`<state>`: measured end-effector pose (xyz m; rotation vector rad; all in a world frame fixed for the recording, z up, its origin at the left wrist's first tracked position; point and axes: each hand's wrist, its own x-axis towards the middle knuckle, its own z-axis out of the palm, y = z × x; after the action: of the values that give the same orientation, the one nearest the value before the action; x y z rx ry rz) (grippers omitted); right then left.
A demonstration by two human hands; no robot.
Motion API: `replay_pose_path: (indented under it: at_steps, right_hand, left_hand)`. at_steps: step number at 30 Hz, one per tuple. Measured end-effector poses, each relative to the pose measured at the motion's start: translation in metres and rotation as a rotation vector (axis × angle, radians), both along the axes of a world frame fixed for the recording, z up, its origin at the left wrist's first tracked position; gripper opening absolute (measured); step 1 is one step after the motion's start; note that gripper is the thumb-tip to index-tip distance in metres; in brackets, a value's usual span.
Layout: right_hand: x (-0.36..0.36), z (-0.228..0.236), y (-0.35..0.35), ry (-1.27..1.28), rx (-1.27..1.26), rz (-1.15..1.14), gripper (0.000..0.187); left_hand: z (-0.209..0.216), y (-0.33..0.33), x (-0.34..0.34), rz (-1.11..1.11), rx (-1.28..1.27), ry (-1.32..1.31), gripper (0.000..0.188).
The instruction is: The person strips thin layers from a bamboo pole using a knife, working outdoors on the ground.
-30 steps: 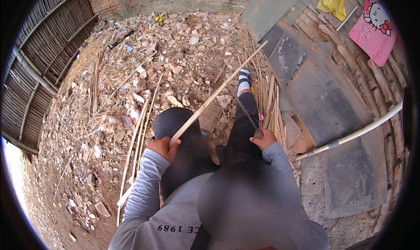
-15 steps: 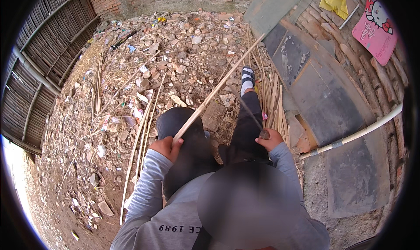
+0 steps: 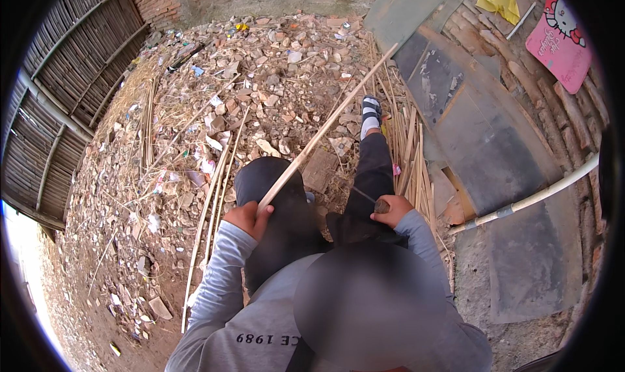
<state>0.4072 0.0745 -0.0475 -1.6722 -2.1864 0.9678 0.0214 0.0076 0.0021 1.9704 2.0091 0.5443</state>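
My left hand (image 3: 249, 219) is closed round the near end of a long pale bamboo strip (image 3: 329, 126). The strip slants up and away over my bent left knee, its far end over the rubble to the right. My right hand (image 3: 396, 210) grips the round, dark handle (image 3: 381, 206) of a knife beside my right thigh. Its thin blade (image 3: 363, 193) points left toward the strip, seen nearly edge-on and apart from it. My right leg is stretched forward, ending in a striped sandal (image 3: 371, 105).
Rubble and litter (image 3: 260, 92) cover the ground ahead. Split bamboo strips (image 3: 211, 203) lie left of my leg, and more bamboo strips (image 3: 416, 157) lie at right. Dark boards (image 3: 501, 157), a white pole (image 3: 527, 201) and a pink sheet (image 3: 560, 53) are farther right. A bamboo wall (image 3: 49, 111) stands left.
My right hand has moved slightly left and inward with the knife. Its blade has swung from pointing forward to pointing more leftward. The left hand and bamboo strip stay nearly still.
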Motion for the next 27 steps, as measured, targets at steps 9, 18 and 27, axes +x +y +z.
replay_pose_path:
  at_steps: [9,18,27]
  right_hand:
    - [0.068,-0.001,-0.01,0.104,0.077,-0.384,0.032]
    - [0.0,0.0,0.002,0.058,0.111,-0.181,0.033]
    - [0.038,-0.015,0.006,0.149,0.159,-0.338,0.036]
  left_hand:
    - [-0.004,0.002,0.002,-0.031,0.033,-0.027,0.047]
    - [0.0,0.002,0.0,-0.029,-0.012,-0.026,0.047]
    - [0.001,0.0,0.0,-0.058,-0.008,-0.031,0.041]
